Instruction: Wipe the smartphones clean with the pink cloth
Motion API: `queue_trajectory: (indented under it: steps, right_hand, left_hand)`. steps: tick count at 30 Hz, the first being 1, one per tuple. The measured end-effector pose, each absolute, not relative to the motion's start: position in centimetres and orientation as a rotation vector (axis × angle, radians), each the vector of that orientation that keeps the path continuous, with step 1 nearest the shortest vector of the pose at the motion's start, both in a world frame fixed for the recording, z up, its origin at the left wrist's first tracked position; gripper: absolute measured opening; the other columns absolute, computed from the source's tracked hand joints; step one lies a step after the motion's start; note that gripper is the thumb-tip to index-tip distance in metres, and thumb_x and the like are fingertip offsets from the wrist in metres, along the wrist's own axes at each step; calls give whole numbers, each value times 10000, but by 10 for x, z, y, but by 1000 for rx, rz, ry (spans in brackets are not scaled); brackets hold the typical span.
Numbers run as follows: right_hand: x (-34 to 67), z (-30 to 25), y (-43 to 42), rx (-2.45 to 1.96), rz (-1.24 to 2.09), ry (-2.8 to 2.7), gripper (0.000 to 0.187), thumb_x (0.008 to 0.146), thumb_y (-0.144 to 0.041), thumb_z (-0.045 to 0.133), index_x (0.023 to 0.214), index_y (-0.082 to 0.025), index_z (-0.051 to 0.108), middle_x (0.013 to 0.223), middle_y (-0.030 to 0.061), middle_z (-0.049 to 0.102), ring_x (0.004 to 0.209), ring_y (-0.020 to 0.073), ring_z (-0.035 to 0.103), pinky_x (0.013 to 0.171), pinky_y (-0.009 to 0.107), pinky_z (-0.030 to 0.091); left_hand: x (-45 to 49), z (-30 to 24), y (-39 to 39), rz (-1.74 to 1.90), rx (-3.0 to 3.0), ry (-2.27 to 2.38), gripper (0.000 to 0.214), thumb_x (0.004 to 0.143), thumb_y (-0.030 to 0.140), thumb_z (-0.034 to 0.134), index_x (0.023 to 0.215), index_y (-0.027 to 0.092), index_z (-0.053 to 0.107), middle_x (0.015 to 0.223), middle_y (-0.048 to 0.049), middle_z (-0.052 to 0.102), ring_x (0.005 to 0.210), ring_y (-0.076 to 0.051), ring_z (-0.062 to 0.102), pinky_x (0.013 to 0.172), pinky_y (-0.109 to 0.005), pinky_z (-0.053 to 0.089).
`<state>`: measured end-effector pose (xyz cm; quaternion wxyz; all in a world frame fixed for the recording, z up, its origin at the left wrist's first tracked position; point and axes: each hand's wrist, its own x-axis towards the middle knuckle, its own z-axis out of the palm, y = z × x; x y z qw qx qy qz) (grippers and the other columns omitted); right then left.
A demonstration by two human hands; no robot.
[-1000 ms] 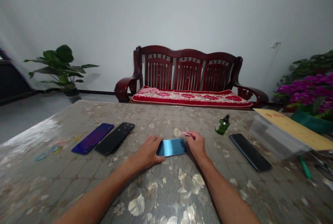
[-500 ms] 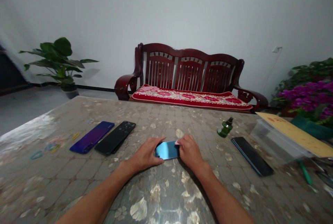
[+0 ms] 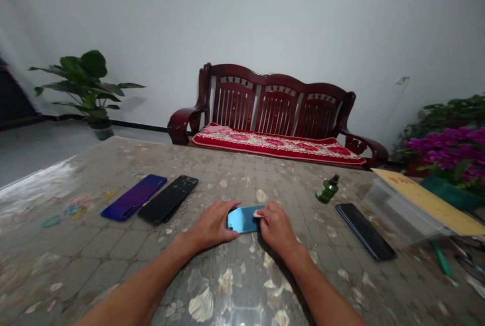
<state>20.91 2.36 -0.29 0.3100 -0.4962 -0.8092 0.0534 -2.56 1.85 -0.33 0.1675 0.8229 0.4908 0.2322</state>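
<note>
A shiny blue phone (image 3: 242, 220) lies flat on the patterned tabletop (image 3: 212, 285), its camera corner at the lower left. My left hand (image 3: 215, 222) grips the phone's left end between thumb and fingers. On the phone's right part, my right hand (image 3: 276, 225) pinches a small pale pink cloth (image 3: 258, 214) and presses it to the surface. Most of the cloth is hidden by the fingers. To the left lie a purple-blue phone (image 3: 133, 197) and a black phone or case (image 3: 168, 199).
A green spray bottle (image 3: 327, 189) and a dark phone (image 3: 366, 231) sit right of my hands. Farther right are a clear plastic box (image 3: 401, 215) under a yellow sheet (image 3: 428, 199) and a green-handled tool (image 3: 440, 258). Coloured bands (image 3: 71, 211) lie far left.
My right hand has shifted slightly down with the cloth, which now lies a little further left and lower on the phone. My left hand keeps its grip.
</note>
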Motion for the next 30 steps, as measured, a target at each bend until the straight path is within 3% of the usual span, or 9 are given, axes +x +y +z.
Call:
queue_trajectory:
  steps: [7,15,22,30]
  right_hand:
    - [220,-4,30,-1435,29,-2075,334,746,-18,505,842,-228,746,835,75,651,849,219,589,784,307,460]
    - [202,-3,15,-1306,231,-2137,326,751,-31,516,829,-240,753,796,45,652,813,183,599,753,260,457]
    - [222,-1,29,-1518,108,-2006,280,802,-54,517,823,-204,752,811,82,669,813,211,612,783,291,465]
    - [199,-1,13,-1346,264,-2180,327,763,-15,523,870,-221,753,824,51,637,850,181,595,779,253,456]
  left_hand:
    - [-25,-3,18,653,2334,1430,708,637,321,743,1306,214,539,1216,-86,655,1096,-303,594,949,-408,477]
    - [-24,1,17,647,2327,1426,707,639,312,743,1306,211,532,1222,-85,655,1090,-295,594,957,-404,467]
    - [-23,4,15,628,2305,1445,709,641,308,738,1309,197,528,1217,-95,653,1094,-292,591,961,-403,467]
    - [-23,5,15,616,2291,1455,728,629,301,751,1313,203,523,1219,-79,659,1110,-295,584,960,-398,463]
